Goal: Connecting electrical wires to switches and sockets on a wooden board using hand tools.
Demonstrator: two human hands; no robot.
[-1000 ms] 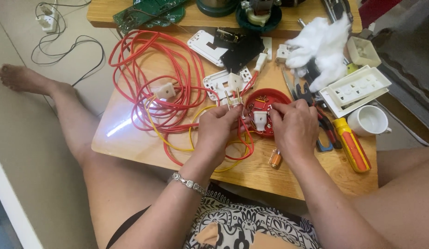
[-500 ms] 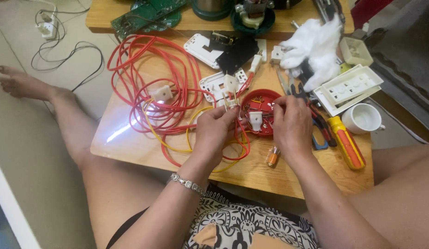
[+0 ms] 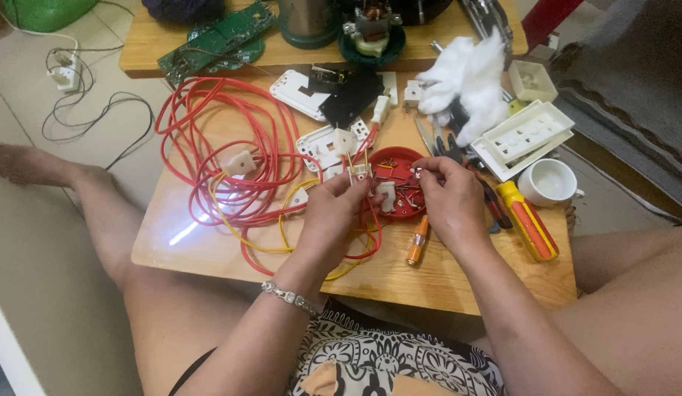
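Left hand (image 3: 334, 209) fingers pinch a small white wired part (image 3: 358, 172) — right hand (image 3: 449, 194) fingers pinch something tiny

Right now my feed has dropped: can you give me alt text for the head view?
Over a low wooden table, the left hand pinches a small white wired part while the right hand picks at a red round lid of small screws. Coiled red cable lies left; a yellow-handled screwdriver and white cup lie right.

Small white socket part (image 3: 358, 172), wired, pinched above red dish (image 3: 397, 183).
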